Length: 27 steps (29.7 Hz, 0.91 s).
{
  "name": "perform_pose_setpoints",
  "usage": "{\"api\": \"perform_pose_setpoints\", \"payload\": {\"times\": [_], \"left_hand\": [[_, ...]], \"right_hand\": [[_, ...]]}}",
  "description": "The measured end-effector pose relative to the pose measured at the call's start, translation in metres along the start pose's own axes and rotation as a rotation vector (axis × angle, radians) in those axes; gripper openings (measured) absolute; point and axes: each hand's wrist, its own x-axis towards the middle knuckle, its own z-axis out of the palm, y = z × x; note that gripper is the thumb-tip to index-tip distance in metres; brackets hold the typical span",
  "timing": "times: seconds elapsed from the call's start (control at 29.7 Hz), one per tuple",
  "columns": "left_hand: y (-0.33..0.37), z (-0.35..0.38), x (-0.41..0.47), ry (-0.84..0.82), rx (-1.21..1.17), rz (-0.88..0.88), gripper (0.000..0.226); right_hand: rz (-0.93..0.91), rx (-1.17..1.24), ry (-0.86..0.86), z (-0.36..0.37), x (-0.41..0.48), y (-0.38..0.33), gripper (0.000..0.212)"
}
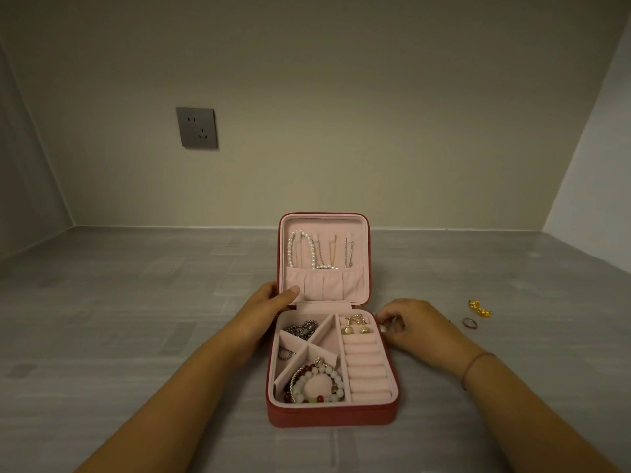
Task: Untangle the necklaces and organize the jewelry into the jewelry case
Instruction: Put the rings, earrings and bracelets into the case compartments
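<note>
The right hand [409,327] rests on the table [136,336] against the right wall of the case [327,416]. Its fingers are curled and its fingertips [387,322] pinch a small pale piece [383,328], too small to identify. The left hand [273,300] grips the lid [324,220] at its lower left corner, with the thumb on the pink pocket inside and the other fingers behind, holding it upright.

The likeliest slip is at the right hand. The pinch is light and the piece is tiny, so it could drop while crossing the rim and roll off across the table or lodge by the hinge. The lid is the second risk. It seems to stand only because the left hand props it, and if that grip eases it may fall onto the tray and the right fingers. That could shake the necklaces [300,249] off their hooks and tangle them again.

The case lies straight ahead between the forearms. The earrings [355,328] sit in the top right compartment, just left of the right fingertips, and the ring rolls [365,367] run below them towards the wrist. The necklaces hang in the lid above the left thumb. Not yet stowed, a ring [469,323] and a gold piece [479,308] lie on the table to the right of the right hand, near it but apart.
</note>
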Motion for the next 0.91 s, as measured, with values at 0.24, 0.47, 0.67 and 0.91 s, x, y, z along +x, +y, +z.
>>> {"api": "perform_pose_setpoints", "payload": {"times": [0.24, 0.47, 0.67, 0.91], "left_hand": [[0.002, 0.001, 0.000, 0.001, 0.008, -0.003, 0.037], [0.002, 0.001, -0.001, 0.010, 0.021, 0.002, 0.039], [0.003, 0.001, 0.000, 0.008, 0.033, -0.002, 0.040], [0.001, 0.001, 0.001, 0.015, 0.047, -0.008, 0.042]], "right_hand": [[0.069, 0.533, 0.232, -0.013, -0.011, -0.010, 0.014], [-0.110, 0.579, 0.110, 0.000, -0.019, -0.036, 0.023], [-0.156, 0.439, 0.148, 0.008, -0.019, -0.036, 0.023], [-0.222, 0.318, 0.216, 0.008, -0.017, -0.033, 0.020]]}}
